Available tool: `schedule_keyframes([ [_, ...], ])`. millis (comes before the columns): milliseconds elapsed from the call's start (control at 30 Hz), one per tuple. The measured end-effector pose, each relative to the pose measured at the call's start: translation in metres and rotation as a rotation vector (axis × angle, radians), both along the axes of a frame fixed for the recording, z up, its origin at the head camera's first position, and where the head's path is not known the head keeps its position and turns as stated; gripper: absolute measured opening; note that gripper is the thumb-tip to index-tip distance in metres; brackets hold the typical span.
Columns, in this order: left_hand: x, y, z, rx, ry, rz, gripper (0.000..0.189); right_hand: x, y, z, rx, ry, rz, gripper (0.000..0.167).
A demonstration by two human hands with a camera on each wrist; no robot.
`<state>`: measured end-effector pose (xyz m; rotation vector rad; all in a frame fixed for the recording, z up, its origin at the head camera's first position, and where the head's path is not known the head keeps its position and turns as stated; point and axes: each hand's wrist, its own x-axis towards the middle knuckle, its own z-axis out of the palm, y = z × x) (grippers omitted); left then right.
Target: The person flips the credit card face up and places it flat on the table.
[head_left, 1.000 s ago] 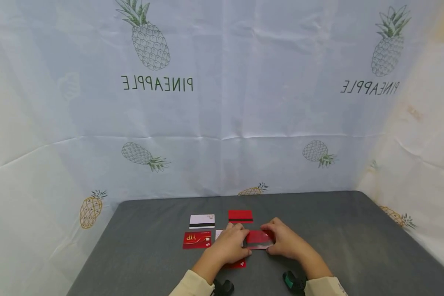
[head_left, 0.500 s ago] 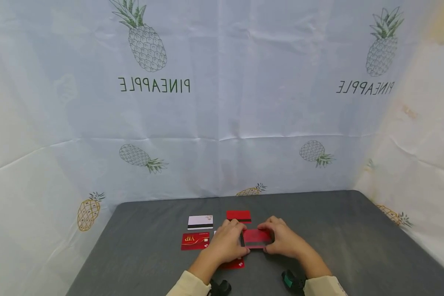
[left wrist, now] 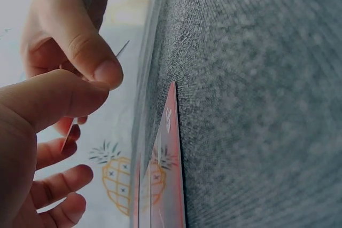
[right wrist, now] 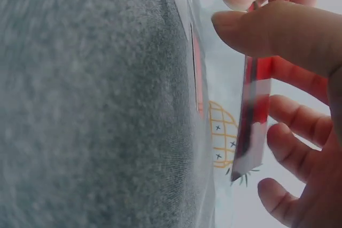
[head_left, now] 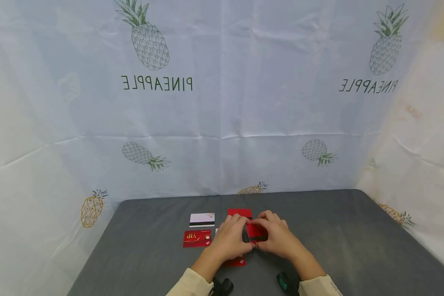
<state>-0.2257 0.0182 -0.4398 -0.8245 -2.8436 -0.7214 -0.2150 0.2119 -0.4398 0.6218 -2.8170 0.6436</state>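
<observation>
Between my two hands, a red card with a dark stripe (head_left: 257, 232) is held off the table, tilted in the right wrist view. My left hand (head_left: 230, 239) pinches its left side between thumb and fingers. On the other side my right hand (head_left: 279, 237) pinches it too, the thumbs and index fingertips of both hands nearly meeting. Fingers cover parts of the card. Beneath and beside the left hand lie a red card (head_left: 237, 262) and a white card (head_left: 217, 231), both largely hidden by it.
A white card with a black stripe (head_left: 202, 220), a red VIP card (head_left: 197, 238) and a red striped card (head_left: 239, 212) lie on the grey table (head_left: 336, 246). A pineapple-print cloth (head_left: 222, 102) hangs behind and at the sides.
My right hand has moved left, up against the left hand. The held card has shifted slightly left and tilted, and its glare has faded. The other cards lie where they were.
</observation>
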Motion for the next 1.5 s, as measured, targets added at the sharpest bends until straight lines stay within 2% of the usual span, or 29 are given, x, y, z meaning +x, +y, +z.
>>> schedule_keyframes([
  [267,0.003,-0.003,-0.001,0.027,-0.029,-0.016,0.062,0.004,-0.001,0.0,-0.065,-0.04,-0.014,0.053],
  [500,0.002,-0.003,0.002,0.026,0.0,-0.015,0.062,0.001,0.0,-0.001,-0.095,-0.025,-0.008,0.053],
  [733,0.001,-0.003,0.0,0.048,-0.069,-0.028,0.063,0.0,0.004,-0.005,-0.139,-0.067,0.039,0.051],
  [900,0.0,-0.004,0.001,0.072,-0.068,-0.041,0.064,-0.002,0.006,-0.003,-0.169,-0.072,0.051,0.051],
  [1067,-0.002,-0.005,0.0,0.059,-0.063,-0.049,0.069,-0.002,0.008,-0.001,-0.195,-0.093,0.048,0.054],
  [1267,-0.002,-0.005,-0.002,0.05,-0.063,-0.052,0.071,-0.002,0.009,0.002,-0.292,-0.135,0.067,0.056],
  [1500,-0.003,-0.005,-0.001,0.072,-0.106,-0.042,0.069,-0.002,0.008,0.006,-0.471,-0.264,0.152,0.056],
])
